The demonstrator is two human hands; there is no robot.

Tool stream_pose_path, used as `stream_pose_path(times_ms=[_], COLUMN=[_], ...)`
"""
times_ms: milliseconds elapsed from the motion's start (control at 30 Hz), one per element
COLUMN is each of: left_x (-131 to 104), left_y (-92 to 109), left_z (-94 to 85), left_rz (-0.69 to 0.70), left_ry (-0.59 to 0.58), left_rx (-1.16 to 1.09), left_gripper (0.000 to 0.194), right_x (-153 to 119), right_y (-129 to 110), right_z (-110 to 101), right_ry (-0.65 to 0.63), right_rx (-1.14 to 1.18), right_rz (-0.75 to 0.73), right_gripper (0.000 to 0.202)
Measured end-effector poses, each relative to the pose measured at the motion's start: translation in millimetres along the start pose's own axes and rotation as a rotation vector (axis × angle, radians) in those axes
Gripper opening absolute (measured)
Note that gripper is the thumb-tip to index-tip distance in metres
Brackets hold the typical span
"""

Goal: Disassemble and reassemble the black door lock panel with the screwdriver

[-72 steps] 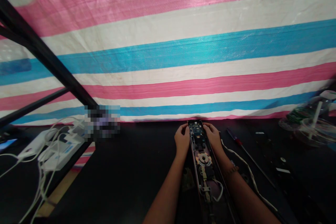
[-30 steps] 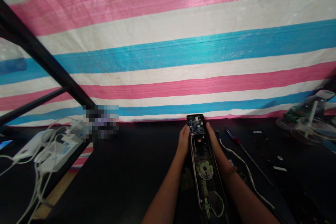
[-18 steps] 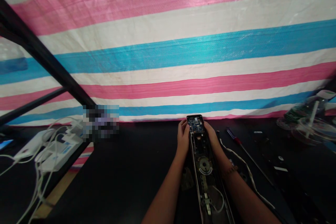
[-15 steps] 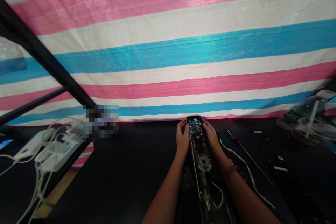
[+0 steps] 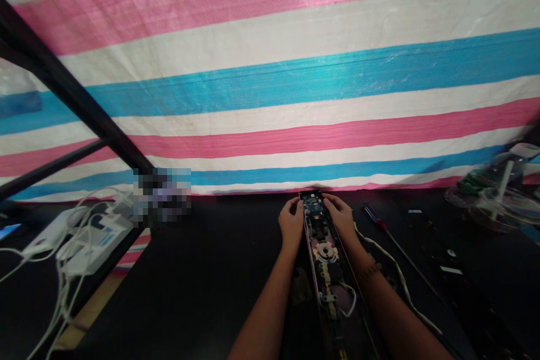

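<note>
Head view: our left hand (image 5: 292,220) and right hand (image 5: 341,216) grip both sides of long narrow dark housing (image 5: 325,251) with exposed circuitry, lower centre of frame; purple-and-red-handled metal screwdriver (image 5: 382,225) lies lower right, on black tabletop (image 5: 211,270).

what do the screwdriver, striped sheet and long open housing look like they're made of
Screwdriver: thin shaft with a grey sheen, likely metal; smooth purple-and-red handle, probably plastic.
Striped sheet: seemingly glossy woven plastic, given its bright glare and fine texture.
Long open housing: perhaps metal, given its glinting edges, but plastic is possible.
</note>
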State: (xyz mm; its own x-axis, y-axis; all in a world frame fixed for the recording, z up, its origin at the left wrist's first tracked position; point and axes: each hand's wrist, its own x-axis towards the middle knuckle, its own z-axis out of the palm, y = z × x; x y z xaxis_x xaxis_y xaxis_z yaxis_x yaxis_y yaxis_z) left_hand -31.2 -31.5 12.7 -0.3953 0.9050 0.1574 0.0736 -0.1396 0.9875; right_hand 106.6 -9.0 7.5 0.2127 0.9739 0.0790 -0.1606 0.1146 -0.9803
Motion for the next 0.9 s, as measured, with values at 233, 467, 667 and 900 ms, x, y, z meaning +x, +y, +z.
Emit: stream_pose_path(times_ms=[233, 467, 667, 900], left_x=[-1, 1, 2, 2], left_y=[4, 1, -5, -2], left_z=[0.2, 0.0, 0.0, 1.4], left_rz=[0.022, 0.013, 0.013, 0.005], left_ry=[0.004, 0.004, 0.021, 0.047], left_rx=[0.007, -0.003, 0.030, -0.015], left_gripper=[0.023, 0.020, 0.020, 0.018], right_x=[-2, 2, 0, -2], right_y=[-1, 5, 0, -5], right_z=[0, 0, 2, 3], right_ry=[0.004, 0.015, 0.005, 0.022], right_rx=[-0.002, -0.058, -0.038, 0.004], right_rz=[0.049, 0.065, 0.044, 0.033], right_gripper=[0.038, 0.035, 0.035, 0.037])
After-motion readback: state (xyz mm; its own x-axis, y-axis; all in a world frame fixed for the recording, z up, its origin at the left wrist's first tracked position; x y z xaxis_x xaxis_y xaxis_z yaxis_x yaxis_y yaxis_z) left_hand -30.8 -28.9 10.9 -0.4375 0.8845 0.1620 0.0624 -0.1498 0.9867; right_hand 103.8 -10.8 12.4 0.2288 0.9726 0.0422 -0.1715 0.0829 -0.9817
